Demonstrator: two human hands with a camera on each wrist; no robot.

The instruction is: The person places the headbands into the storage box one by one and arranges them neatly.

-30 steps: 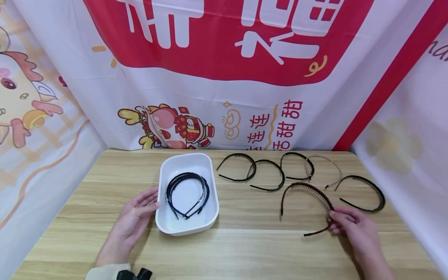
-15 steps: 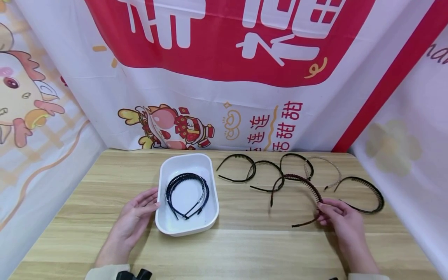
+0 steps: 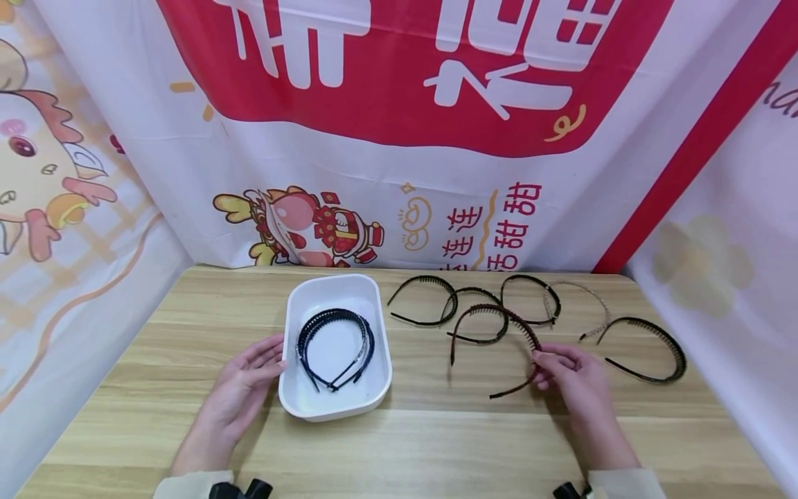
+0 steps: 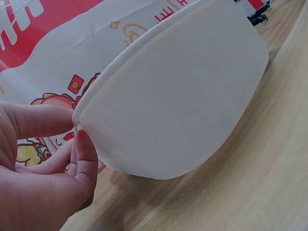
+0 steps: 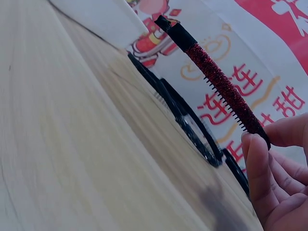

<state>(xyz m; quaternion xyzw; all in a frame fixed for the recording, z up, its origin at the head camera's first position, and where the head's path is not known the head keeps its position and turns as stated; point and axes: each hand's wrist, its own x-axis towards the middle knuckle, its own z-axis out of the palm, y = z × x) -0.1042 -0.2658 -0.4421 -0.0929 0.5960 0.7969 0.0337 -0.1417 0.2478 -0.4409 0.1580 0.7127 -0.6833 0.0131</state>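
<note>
My right hand [image 3: 576, 384] pinches a dark red toothed headband [image 3: 525, 330] by one side, holding it above the table. In the right wrist view, the headband [image 5: 221, 86] shows a glittery red surface, small inner teeth and a black end. On the left, my left hand [image 3: 243, 388] pinches the rim of a white plastic box [image 3: 337, 414] between thumb and fingers. Several black headbands [image 3: 333, 315] lie overlapped inside that box. The left wrist view shows only the outer wall of the box [image 4: 178, 96], with its contents mostly hidden.
Along the back right of the wooden table [image 3: 436, 457] lie several headbands: a black one [image 3: 424, 322], one partly behind the red headband, another black one [image 3: 530, 277], a pale one [image 3: 592, 291] and a toothed black one [image 3: 670, 339]. A printed cloth [image 3: 399, 159] hangs behind.
My right hand has carried the red headband leftward and slightly away from me, so it now overlaps a black headband in view. My left hand and the box have stayed put.
</note>
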